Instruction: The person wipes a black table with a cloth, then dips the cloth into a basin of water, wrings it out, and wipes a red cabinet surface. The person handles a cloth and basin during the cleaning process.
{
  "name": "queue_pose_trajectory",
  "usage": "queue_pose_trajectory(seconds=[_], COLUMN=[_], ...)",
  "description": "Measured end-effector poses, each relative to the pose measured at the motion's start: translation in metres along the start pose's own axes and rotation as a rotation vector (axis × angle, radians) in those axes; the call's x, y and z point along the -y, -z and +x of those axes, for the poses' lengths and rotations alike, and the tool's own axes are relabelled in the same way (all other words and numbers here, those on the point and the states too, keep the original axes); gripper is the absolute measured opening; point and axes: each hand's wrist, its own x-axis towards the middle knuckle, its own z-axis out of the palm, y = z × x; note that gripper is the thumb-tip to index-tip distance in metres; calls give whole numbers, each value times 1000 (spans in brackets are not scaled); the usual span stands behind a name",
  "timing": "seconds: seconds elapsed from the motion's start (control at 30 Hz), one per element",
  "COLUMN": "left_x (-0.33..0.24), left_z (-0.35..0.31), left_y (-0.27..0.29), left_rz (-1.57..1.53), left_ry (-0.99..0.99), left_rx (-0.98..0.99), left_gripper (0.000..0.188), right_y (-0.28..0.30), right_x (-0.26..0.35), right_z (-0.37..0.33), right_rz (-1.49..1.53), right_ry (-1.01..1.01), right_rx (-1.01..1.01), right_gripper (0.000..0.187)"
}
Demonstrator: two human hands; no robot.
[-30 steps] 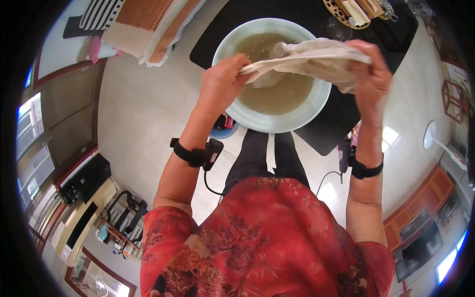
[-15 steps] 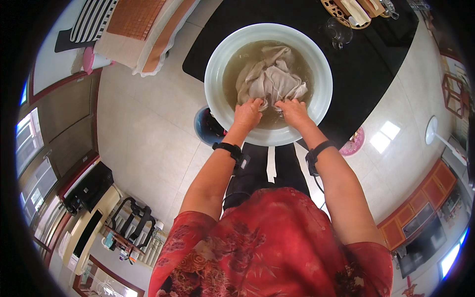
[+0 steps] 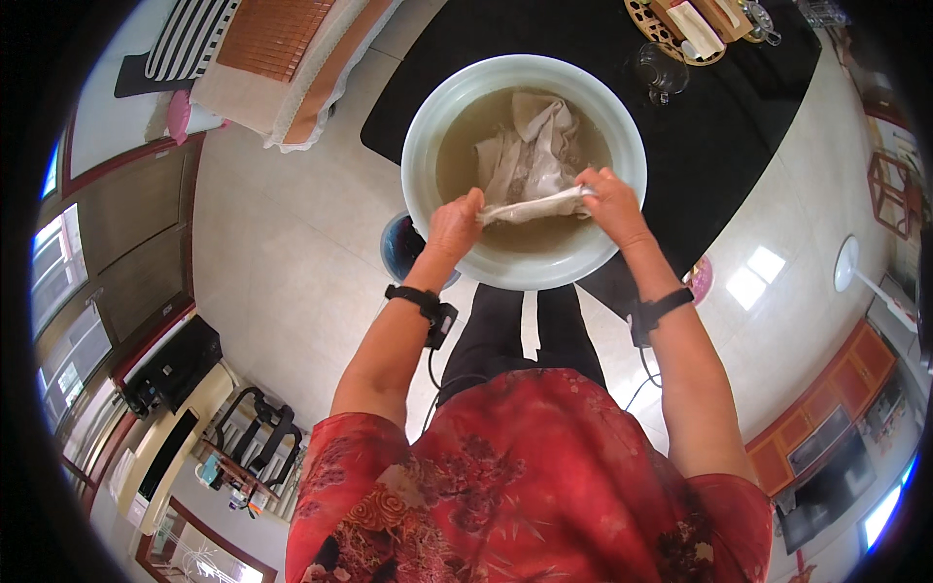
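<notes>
A pale beige cloth lies partly sunk in murky brownish water inside a large whitish basin. Its near edge is stretched taut between my two hands, lifted above the water. My left hand grips one end of that edge at the basin's near left rim. The other end is pinched in my right hand, over the near right side. Both hands are closed on the fabric. The rest of the cloth trails away from me, wet and folded, toward the far side of the basin.
The basin stands on a black table. Beyond it are a clear glass mug and a woven tray with a tissue box. A dark blue tub and a pink item show lower down, beside the table.
My hands have moved apart and up from the middle of the basin, pulling the cloth's near edge straight between them. The bunched cloth has spread and partly sunk.
</notes>
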Motion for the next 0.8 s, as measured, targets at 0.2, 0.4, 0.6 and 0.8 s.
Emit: queue_pose_trajectory(seconds=[0.2, 0.4, 0.6, 0.8], left_x=[-49, -110, -150, -118], left_z=[-10, -41, -68, -52], left_y=[80, 162, 209, 173], left_rz=[-168, -802, -1023, -762], left_ry=[-39, -36, -267, -344], left_rx=[-356, -400, -650, -731], left_gripper=[12, 20, 21, 28], right_y=[81, 140, 183, 152], right_x=[48, 101, 127, 112], right_z=[-11, -31, -46, -29], right_rz=[79, 363, 46, -42], right_ry=[126, 195, 432, 426], right_rx=[-308, -417, -665, -649], right_gripper=[16, 16, 19, 22])
